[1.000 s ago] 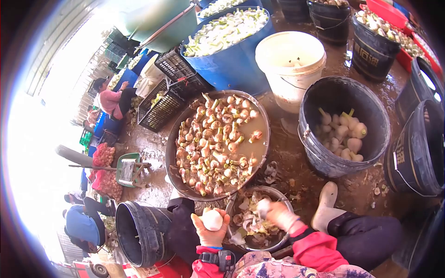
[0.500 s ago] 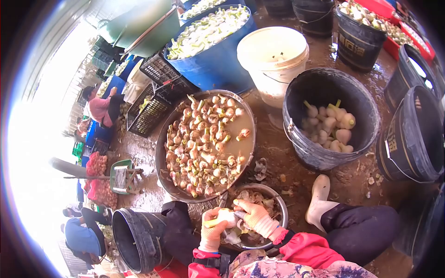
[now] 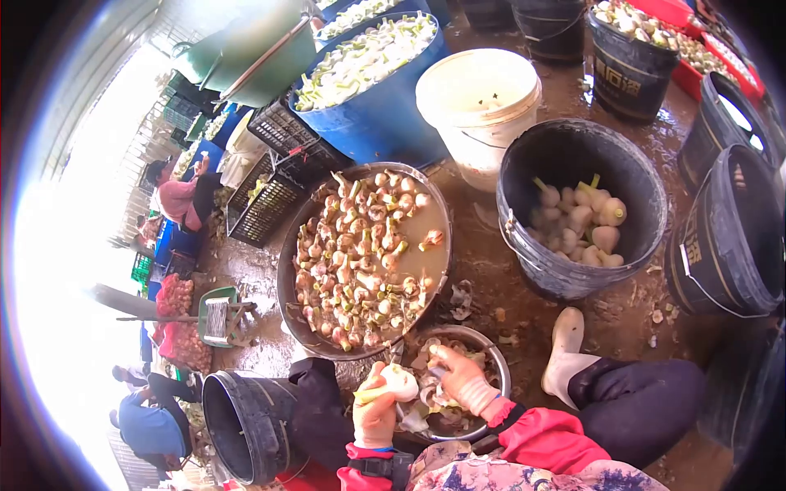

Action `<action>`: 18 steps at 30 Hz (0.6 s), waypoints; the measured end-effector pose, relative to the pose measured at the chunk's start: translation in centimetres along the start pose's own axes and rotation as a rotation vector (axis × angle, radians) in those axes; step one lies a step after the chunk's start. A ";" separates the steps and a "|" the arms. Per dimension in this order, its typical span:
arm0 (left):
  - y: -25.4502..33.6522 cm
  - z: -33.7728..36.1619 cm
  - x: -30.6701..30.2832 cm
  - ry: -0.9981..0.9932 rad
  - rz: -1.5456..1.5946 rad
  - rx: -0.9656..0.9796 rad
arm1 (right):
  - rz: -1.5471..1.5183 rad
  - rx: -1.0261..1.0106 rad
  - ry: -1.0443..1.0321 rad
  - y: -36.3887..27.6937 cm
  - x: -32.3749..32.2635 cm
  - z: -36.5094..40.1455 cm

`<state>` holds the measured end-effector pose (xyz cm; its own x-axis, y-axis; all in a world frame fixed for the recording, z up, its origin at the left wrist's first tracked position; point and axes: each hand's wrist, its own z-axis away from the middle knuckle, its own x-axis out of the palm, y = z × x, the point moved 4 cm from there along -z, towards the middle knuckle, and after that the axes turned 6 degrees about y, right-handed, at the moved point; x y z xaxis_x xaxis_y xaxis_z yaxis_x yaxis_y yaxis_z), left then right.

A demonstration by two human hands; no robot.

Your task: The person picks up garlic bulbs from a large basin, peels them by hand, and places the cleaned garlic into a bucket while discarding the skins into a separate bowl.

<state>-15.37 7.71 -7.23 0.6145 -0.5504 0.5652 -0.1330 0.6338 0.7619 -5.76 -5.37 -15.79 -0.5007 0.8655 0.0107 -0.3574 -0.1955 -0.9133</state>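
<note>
My left hand is closed around a garlic bulb, whose white, peeled side faces up and whose pale stem points left. My right hand is just to the right, apart from the bulb, with its fingers curled round a small knife that is mostly hidden. Below both hands stands a metal bowl with loose garlic skins. Beyond it, a wide round tub holds unpeeled garlic bulbs in murky water.
A black bucket with peeled bulbs stands ahead to the right, beside a white bucket. Blue tubs of trimmed garlic and black crates stand behind. More black buckets line the right. Other people sit at the left.
My right hand has drawn away from the bulb, slightly up and to the right. The bulb in my left hand has turned to show more white, and a strip of skin hangs beside it.
</note>
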 end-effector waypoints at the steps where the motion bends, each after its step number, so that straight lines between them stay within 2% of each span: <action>1: -0.3 -0.2 -0.9 0.044 -0.067 0.010 | -0.038 -0.078 -0.019 -1.4 0.3 0.9; 2: -0.7 -0.4 -1.8 0.086 -0.135 0.018 | -0.075 -0.156 -0.035 -2.6 0.6 1.6; 4: -1.4 0.2 -0.7 0.138 -0.313 0.001 | 0.114 -0.496 0.072 -4.4 1.0 2.3; 6: -2.0 0.5 -0.5 0.150 -0.383 -0.013 | 0.327 -0.334 -0.014 -4.8 0.9 2.3; 10: -1.7 0.3 -0.1 0.117 -0.345 -0.101 | 0.288 -0.352 0.040 -3.3 0.8 1.4; 12: -0.9 0.9 1.1 -0.010 -0.200 -0.083 | -0.018 -0.034 -0.007 -1.4 0.3 0.5; 14: -0.8 0.9 0.6 -0.031 -0.202 -0.063 | 0.156 -0.064 0.053 -0.6 -0.7 0.0; 16: -0.9 0.5 -0.4 0.040 -0.150 -0.068 | 0.146 -0.081 -0.094 -0.5 -0.2 -0.4; 18: -1.1 0.3 -1.3 0.055 -0.249 -0.067 | -0.189 -0.049 -0.157 -1.3 0.5 0.8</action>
<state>-16.22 7.55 -8.69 0.6636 -0.6646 0.3434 0.0781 0.5181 0.8518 -6.15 -5.05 -14.23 -0.5464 0.8017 0.2423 -0.4194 -0.0114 -0.9077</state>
